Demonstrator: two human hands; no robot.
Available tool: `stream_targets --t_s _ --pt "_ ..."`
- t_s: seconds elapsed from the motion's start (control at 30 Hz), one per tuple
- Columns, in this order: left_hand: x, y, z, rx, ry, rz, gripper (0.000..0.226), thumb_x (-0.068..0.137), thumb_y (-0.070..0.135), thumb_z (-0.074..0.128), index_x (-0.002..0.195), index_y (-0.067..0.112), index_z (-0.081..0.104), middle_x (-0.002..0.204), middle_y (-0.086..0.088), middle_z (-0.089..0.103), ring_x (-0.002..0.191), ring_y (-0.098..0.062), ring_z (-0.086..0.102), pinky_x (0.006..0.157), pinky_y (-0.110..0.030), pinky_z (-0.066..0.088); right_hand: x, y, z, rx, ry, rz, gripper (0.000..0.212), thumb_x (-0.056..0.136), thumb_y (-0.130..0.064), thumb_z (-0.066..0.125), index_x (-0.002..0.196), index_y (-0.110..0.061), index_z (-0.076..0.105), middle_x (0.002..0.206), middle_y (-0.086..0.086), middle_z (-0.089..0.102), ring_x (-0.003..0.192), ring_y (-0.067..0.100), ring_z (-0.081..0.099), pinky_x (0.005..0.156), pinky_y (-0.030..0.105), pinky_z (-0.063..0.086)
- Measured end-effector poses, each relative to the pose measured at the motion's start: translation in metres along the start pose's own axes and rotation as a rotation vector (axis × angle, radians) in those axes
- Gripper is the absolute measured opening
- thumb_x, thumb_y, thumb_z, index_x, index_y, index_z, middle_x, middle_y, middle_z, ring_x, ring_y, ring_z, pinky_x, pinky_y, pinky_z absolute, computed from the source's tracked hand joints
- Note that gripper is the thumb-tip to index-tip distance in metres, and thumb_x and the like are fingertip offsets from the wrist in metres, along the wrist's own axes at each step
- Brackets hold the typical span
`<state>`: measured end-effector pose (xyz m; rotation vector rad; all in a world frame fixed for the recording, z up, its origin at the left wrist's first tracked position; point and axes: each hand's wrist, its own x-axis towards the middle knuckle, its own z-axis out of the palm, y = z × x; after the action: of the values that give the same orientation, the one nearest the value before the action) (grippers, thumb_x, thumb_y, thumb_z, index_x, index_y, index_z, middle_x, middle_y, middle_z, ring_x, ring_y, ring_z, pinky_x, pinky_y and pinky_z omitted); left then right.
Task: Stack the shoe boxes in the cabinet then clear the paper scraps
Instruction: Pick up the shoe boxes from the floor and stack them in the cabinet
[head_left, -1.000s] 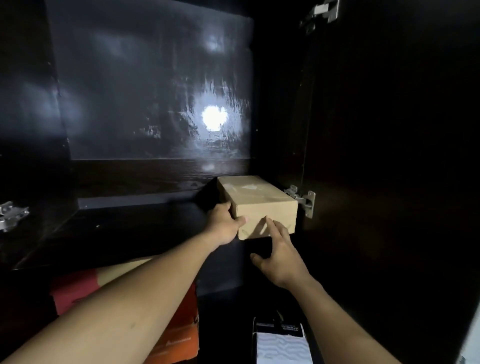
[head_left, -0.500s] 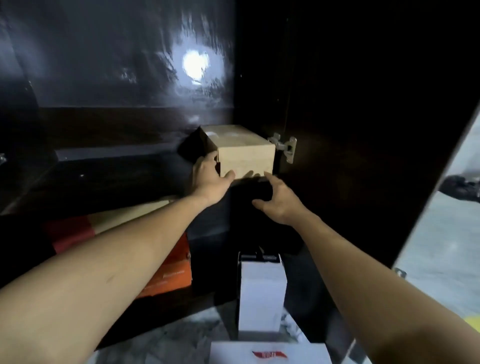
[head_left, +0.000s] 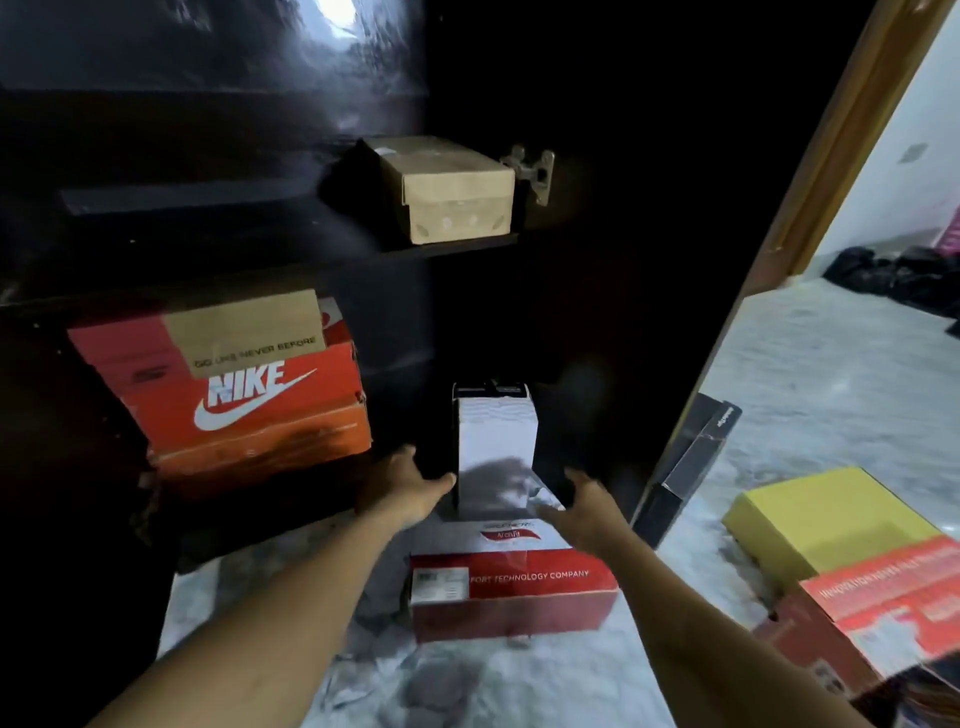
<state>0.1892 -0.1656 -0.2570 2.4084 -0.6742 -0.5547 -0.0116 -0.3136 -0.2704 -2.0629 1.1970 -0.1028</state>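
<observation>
The white box (head_left: 496, 447) stood upright between both hands; left hand (head_left: 405, 486) nearer, at nine o'clock; right hand (head_left: 582, 506) at three; fingers apart, empty.

The cabinet (head_left: 156, 234) interior is very dim, nearly black, with a bright glare spot on its glossy back panel near the top edge — light falls from the camera side. Right of the cabinet the pale floor (head_left: 810, 374) is well lit. Hand shadows fall on the white box (head_left: 496, 441) — edges bend, details soft.
</observation>
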Motion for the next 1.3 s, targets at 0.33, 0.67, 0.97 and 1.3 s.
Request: stream_targets --t_s 0.33,0.67,0.97,1.3 --pt "0.004 -0.075 0.083 0.012 -0.123 -0.092 0.072 0.074 0.056 0.078 0.128 0.013 0.055 0.122 0.001 0.071 0.108 -0.020 0.068 0.091 -0.034 0.056 0.002 0.094 0.038 -0.007 0.026 0.133 0.080 0.086 -0.038 0.071 0.154 -0.015 0.033 0.145 0.017 0.047 0.131 0.035 0.049 0.110 0.046 0.043" --pt "-0.016 -0.085 0.098 -0.019 -0.148 -0.187 0.141 0.049 0.055 0.089 0.157 0.021 0.005 0.131 -0.006 0.056 0.118 -0.024 0.058 0.083 -0.031 0.052 -0.008 0.108 0.051 0.152 0.131 0.192 0.095 0.082 -0.052 0.074 0.156 -0.023 0.024 0.145 0.010 0.041 0.124 0.034 0.056 0.100 0.047 0.052" --pt "-0.084 -0.113 0.099 -0.304 -0.261 -0.224 0.059 0.052 0.040 0.099 0.090 0.028 0.057 0.106 0.009 0.067 0.094 -0.014 0.064 0.084 -0.026 0.053 -0.061 0.137 0.045 0.385 -0.087 0.391 0.145 0.039 -0.070 0.091 0.158 -0.030 0.017 0.149 0.004 0.048 0.117 0.031 0.059 0.066 0.043 0.055" --pt "-0.094 -0.136 0.103 -0.361 -0.313 -0.093 0.099 0.049 0.041 0.100 0.133 0.038 0.046 0.118 0.024 0.058 0.109 -0.007 0.058 0.091 -0.020 0.045 -0.066 0.158 0.051 0.289 -0.282 0.362 0.127 0.034 -0.071 0.093 0.144 -0.050 0.033 0.137 -0.006 0.057 0.118 0.035 0.059 0.074 0.063 0.056"
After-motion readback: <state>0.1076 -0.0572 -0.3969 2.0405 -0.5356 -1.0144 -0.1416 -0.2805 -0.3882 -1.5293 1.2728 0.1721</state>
